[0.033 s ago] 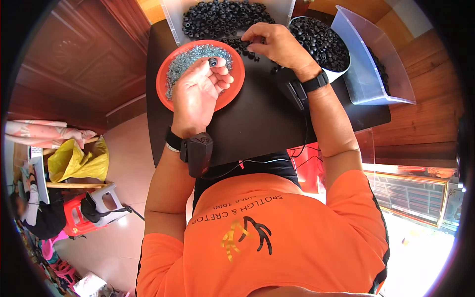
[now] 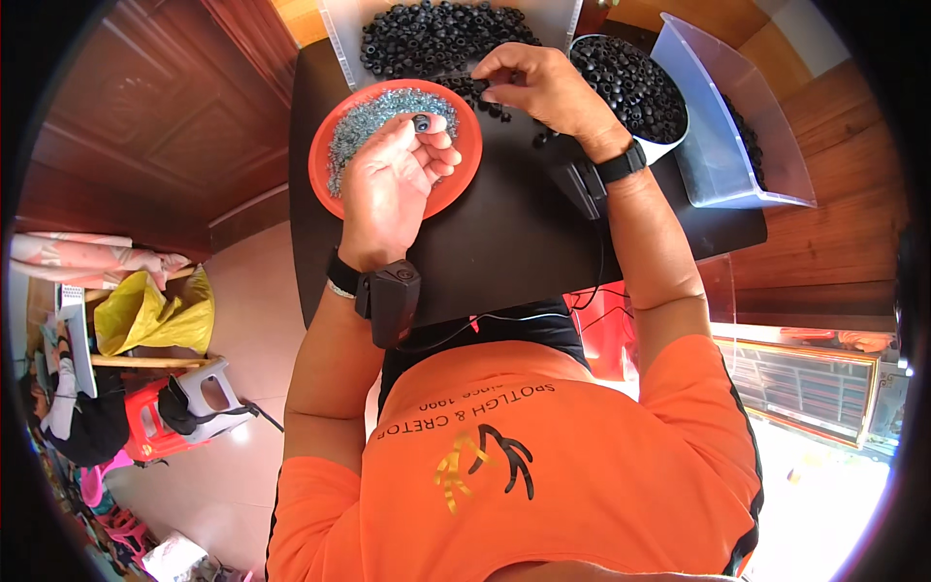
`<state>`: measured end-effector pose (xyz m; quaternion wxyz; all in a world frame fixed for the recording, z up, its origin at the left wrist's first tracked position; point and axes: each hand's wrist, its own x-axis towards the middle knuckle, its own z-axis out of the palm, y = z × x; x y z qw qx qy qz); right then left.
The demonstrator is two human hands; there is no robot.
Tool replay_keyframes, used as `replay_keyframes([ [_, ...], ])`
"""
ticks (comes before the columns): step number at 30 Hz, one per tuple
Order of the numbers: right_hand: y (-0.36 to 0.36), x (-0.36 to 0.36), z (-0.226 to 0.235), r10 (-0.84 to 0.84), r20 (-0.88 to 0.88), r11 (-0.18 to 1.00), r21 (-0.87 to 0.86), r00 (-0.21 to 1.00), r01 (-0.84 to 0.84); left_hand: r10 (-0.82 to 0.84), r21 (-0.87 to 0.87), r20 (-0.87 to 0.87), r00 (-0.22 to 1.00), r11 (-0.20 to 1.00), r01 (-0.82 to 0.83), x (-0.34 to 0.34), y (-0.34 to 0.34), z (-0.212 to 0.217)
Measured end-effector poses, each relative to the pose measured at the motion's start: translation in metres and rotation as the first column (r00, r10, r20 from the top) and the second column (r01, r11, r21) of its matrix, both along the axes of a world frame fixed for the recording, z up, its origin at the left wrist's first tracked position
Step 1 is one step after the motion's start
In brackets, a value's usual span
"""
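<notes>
Black piece (image 2: 421, 123) in left fingers (image 2: 442, 155); right fingers (image 2: 504, 95): another (image 2: 481, 85), seemingly.

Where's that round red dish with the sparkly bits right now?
In the head view, the red dish is on the dark table, left of centre, partly hidden by the left hand, just nearer than the clear bin.

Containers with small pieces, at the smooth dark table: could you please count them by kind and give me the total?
Red-orange round shallow dish: 1
White round tub: 1
Open translucent plastic bins: 2
Total: 4
</notes>
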<state>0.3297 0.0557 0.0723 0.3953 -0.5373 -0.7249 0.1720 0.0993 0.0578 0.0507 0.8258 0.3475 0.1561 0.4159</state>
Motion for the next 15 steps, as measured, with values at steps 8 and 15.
replay_keyframes([
  [8, -0.009, 0.011, 0.001, -0.192, 0.603, 0.975, 0.204, 0.774, 0.083, -0.032, -0.018, 0.023, 0.999, 0.999, 0.032, -0.002, 0.003, -0.002],
  [15, -0.005, 0.017, -0.014, -0.182, 0.776, 0.982, 0.112, 0.603, 0.152, -0.029, -0.016, 0.016, 0.999, 0.999, 0.030, -0.001, 0.004, -0.003],
])
